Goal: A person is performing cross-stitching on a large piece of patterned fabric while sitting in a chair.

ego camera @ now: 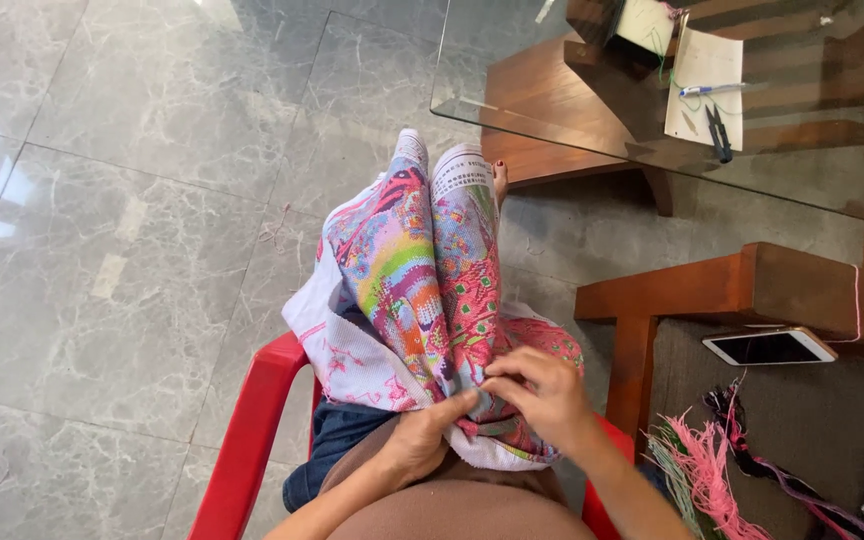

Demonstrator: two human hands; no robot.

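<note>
Landmark: wooden bench [752, 285], right of frame.

- Smartphone [769, 347]: lies flat just below the bench's near edge, on the dark seat surface. Slim rectangle, white/pale gold rim, screen dark with a faint reflection.
- White paper sheet [704, 85]: well above the bench, on the glass table [512, 70]. Upright rectangle, marks too small to tell.
- Small cream card [645, 25]: just left of the sheet's top, on a dark block.

No packages or signs visible.

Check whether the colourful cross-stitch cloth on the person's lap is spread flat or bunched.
Bunched: the colourful cross-stitch cloth drapes in folds over the legs, gathered where the left hand and right hand pinch it.
</note>
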